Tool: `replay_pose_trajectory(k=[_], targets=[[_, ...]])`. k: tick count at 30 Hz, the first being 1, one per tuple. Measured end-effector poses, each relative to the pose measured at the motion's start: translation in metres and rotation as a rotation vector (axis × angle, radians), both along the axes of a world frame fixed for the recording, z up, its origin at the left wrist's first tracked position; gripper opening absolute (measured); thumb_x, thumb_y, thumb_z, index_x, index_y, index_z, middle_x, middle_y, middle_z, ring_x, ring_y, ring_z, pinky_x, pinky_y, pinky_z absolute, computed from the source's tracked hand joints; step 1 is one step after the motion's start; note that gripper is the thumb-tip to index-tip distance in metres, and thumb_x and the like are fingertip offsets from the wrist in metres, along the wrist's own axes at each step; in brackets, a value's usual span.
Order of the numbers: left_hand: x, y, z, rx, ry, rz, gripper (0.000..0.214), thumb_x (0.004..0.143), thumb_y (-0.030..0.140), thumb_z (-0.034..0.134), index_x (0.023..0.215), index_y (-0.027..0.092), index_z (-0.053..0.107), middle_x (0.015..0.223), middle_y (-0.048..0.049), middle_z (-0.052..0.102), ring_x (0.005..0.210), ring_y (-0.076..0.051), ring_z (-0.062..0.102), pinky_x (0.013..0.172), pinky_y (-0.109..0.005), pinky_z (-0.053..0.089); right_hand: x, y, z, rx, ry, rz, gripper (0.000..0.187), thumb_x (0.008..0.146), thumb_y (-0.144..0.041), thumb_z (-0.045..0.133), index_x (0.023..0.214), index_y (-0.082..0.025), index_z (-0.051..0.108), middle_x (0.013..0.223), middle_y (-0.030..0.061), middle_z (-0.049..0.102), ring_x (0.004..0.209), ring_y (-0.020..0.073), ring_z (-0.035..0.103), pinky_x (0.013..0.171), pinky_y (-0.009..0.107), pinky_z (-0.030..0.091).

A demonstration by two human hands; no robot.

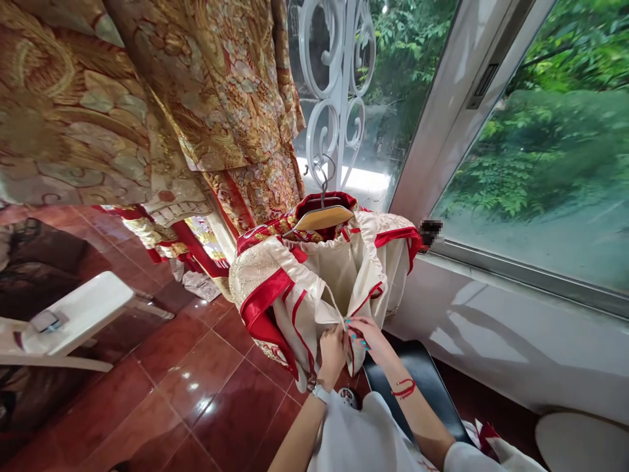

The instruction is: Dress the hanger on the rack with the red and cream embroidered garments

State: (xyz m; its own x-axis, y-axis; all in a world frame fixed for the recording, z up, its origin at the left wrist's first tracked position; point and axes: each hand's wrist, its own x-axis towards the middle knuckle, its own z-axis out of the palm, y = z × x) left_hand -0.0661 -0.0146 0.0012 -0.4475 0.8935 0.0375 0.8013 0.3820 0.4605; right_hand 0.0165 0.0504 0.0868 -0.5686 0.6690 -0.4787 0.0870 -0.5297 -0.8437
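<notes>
A cream and red embroidered garment (314,275) hangs on a wooden hanger (322,217) hooked to a white scrollwork rail (339,98). At its lower front, my left hand (332,353) and my right hand (366,334) pinch a thin cream tie cord (335,307) and the fabric edges close together. The fingers of both hands are closed on the cord ends. My left wrist wears a watch and my right wrist a red string.
Gold and red embroidered robes (147,98) hang at the upper left. A white table (73,314) stands at the left on the red tile floor (206,393). A black chair seat (417,387) is below my hands. A window and sill (515,262) run along the right.
</notes>
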Motion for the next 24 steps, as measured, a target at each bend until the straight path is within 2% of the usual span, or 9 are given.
replay_pose_trajectory(k=[3, 5, 11, 14, 17, 19, 21, 23, 24], targets=[[-0.007, -0.001, 0.009, 0.058, -0.047, 0.016, 0.024, 0.093, 0.012, 0.044, 0.104, 0.018, 0.065, 0.091, -0.0077, 0.073, 0.085, -0.021, 0.069, 0.074, -0.029, 0.046, -0.009, -0.001, 0.024, 0.072, 0.010, -0.022, 0.031, 0.059, -0.045, 0.071, 0.064, -0.019, 0.056, 0.048, -0.0056, 0.047, 0.041, 0.0052, 0.029, 0.041, 0.022, 0.016], [-0.012, -0.006, 0.016, 0.084, -0.104, 0.012, 0.022, 0.092, 0.015, 0.046, 0.103, 0.019, 0.064, 0.090, -0.0068, 0.072, 0.082, -0.021, 0.069, 0.072, -0.029, 0.047, -0.011, -0.002, 0.031, 0.098, 0.009, -0.020, 0.032, 0.059, -0.046, 0.071, 0.062, -0.019, 0.056, 0.048, -0.0051, 0.047, 0.042, 0.0059, 0.031, 0.042, 0.022, 0.018], [-0.019, -0.019, 0.041, 0.284, -0.153, 0.053, 0.026, 0.085, 0.020, 0.056, 0.110, 0.018, 0.058, 0.103, -0.0094, 0.067, 0.095, -0.024, 0.065, 0.080, -0.035, 0.051, -0.005, -0.013, 0.025, 0.049, -0.009, -0.084, 0.041, 0.051, -0.053, 0.075, 0.065, -0.018, 0.058, 0.050, -0.0052, 0.045, 0.048, 0.0073, 0.034, 0.046, 0.023, 0.017], [-0.020, -0.020, 0.058, 0.261, -0.120, -0.048, 0.020, 0.089, 0.019, 0.046, 0.102, 0.020, 0.062, 0.097, -0.0091, 0.069, 0.090, -0.024, 0.064, 0.082, -0.038, 0.049, -0.003, -0.014, 0.024, 0.078, 0.002, -0.023, 0.042, 0.052, -0.055, 0.074, 0.062, -0.018, 0.056, 0.050, -0.0051, 0.042, 0.048, 0.0073, 0.032, 0.046, 0.024, 0.016], [-0.019, -0.042, 0.065, 0.352, -0.166, -0.061, 0.027, 0.094, 0.023, 0.036, 0.089, 0.021, 0.062, 0.083, -0.0062, 0.068, 0.076, -0.021, 0.062, 0.074, -0.034, 0.048, -0.002, -0.007, 0.023, 0.085, -0.005, 0.023, 0.043, 0.053, -0.057, 0.073, 0.061, -0.019, 0.055, 0.047, -0.0066, 0.037, 0.046, 0.0069, 0.026, 0.046, 0.025, 0.012], [-0.024, -0.067, 0.062, 0.611, -0.180, 0.097, 0.030, 0.096, 0.033, 0.034, 0.082, 0.022, 0.058, 0.073, -0.0040, 0.062, 0.070, -0.020, 0.058, 0.068, -0.032, 0.047, -0.001, -0.003, 0.021, 0.090, -0.011, 0.010, 0.043, 0.053, -0.057, 0.073, 0.062, -0.020, 0.053, 0.048, -0.0072, 0.037, 0.046, 0.0067, 0.024, 0.046, 0.024, 0.011], [-0.033, -0.092, 0.053, 0.883, -0.190, 0.433, 0.032, 0.096, 0.039, 0.032, 0.079, 0.022, 0.054, 0.067, -0.0013, 0.055, 0.064, -0.019, 0.054, 0.063, -0.031, 0.045, 0.000, -0.001, 0.019, 0.103, -0.003, 0.011, 0.044, 0.054, -0.058, 0.073, 0.061, -0.021, 0.050, 0.048, -0.0075, 0.036, 0.046, 0.0063, 0.023, 0.045, 0.024, 0.011], [-0.044, -0.106, 0.041, 0.902, -0.265, 0.688, 0.026, 0.094, 0.040, 0.037, 0.082, 0.022, 0.052, 0.065, 0.0015, 0.051, 0.058, -0.017, 0.050, 0.059, -0.030, 0.043, 0.000, -0.003, 0.018, 0.113, 0.003, 0.020, 0.045, 0.056, -0.059, 0.072, 0.062, -0.021, 0.050, 0.048, -0.0073, 0.037, 0.046, 0.0064, 0.023, 0.045, 0.024, 0.012], [-0.047, -0.107, 0.035, 0.802, -0.321, 0.706, 0.021, 0.091, 0.038, 0.042, 0.084, 0.021, 0.051, 0.065, 0.0022, 0.050, 0.057, -0.017, 0.049, 0.058, -0.030, 0.043, 0.000, -0.004, 0.019, 0.116, 0.002, 0.016, 0.044, 0.058, -0.059, 0.071, 0.064, -0.021, 0.050, 0.049, -0.0071, 0.037, 0.046, 0.0067, 0.024, 0.045, 0.024, 0.012]])
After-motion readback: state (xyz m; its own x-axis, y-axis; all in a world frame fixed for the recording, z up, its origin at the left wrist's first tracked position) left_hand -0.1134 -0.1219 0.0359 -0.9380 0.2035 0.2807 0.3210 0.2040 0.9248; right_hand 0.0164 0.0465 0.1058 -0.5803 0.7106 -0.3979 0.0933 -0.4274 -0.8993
